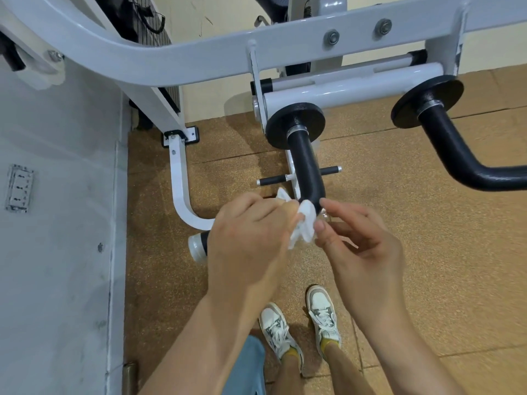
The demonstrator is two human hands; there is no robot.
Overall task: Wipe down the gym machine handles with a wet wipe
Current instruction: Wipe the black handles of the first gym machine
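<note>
A white wet wipe [305, 219] is crumpled between both my hands, right below the end of a black padded handle [305, 166] that hangs from the white machine frame [199, 52]. My left hand [248, 232] grips the wipe's left part with curled fingers. My right hand [359, 238] pinches its right edge between thumb and fingertips, along with a bit of clear wrapper. The wipe touches or nearly touches the handle's lower end. A second black handle [456, 155] bends off to the right, untouched.
A white curved floor leg [182, 178] with a black-and-clear end cap [199, 246] stands at the left. A small crossbar [273, 181] sits behind the handle. Grey wall with a socket [18, 189] on the left. Cork-coloured floor and my shoes [299, 323] lie below.
</note>
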